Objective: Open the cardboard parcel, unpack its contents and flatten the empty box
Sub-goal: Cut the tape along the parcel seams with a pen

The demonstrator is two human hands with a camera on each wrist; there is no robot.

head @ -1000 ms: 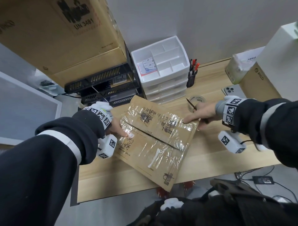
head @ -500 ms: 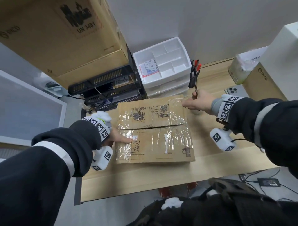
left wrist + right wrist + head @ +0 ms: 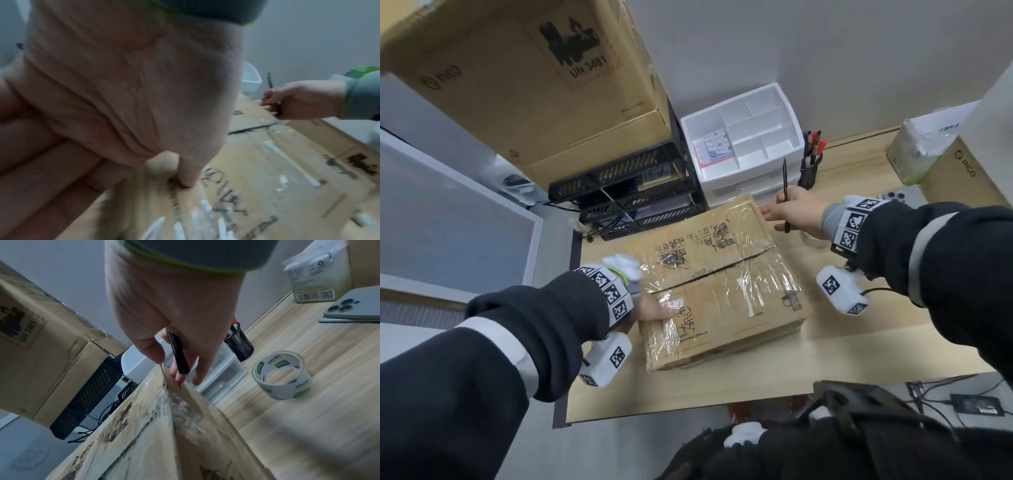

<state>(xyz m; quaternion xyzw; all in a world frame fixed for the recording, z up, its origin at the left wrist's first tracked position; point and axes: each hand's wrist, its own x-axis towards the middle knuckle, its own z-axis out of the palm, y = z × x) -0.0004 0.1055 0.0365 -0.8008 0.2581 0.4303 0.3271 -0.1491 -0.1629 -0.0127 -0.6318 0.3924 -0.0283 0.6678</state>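
The cardboard parcel (image 3: 722,291) lies flat on the wooden desk (image 3: 842,356), wrapped in clear tape, with a slit running along its top seam. My left hand (image 3: 657,310) grips its left edge, thumb (image 3: 186,177) pressed on top. My right hand (image 3: 774,216) is at the far right corner, fingertips touching the cardboard (image 3: 160,410). It holds a thin black pen-like tool (image 3: 785,178), which points up and away; the tool's lower end (image 3: 178,355) shows between the fingers. The parcel's flaps are down and its contents are hidden.
Behind the parcel stand a white drawer organiser (image 3: 743,137), a mesh pen cup (image 3: 810,171) and a black wire rack (image 3: 626,195) under a big brown carton (image 3: 534,78). A tape roll (image 3: 281,374) and a phone (image 3: 353,308) lie to the right.
The parcel has turned on the desk from a diagonal lie to nearly square with the front edge. My right hand went with its far corner, away from me; the left hand kept its hold.
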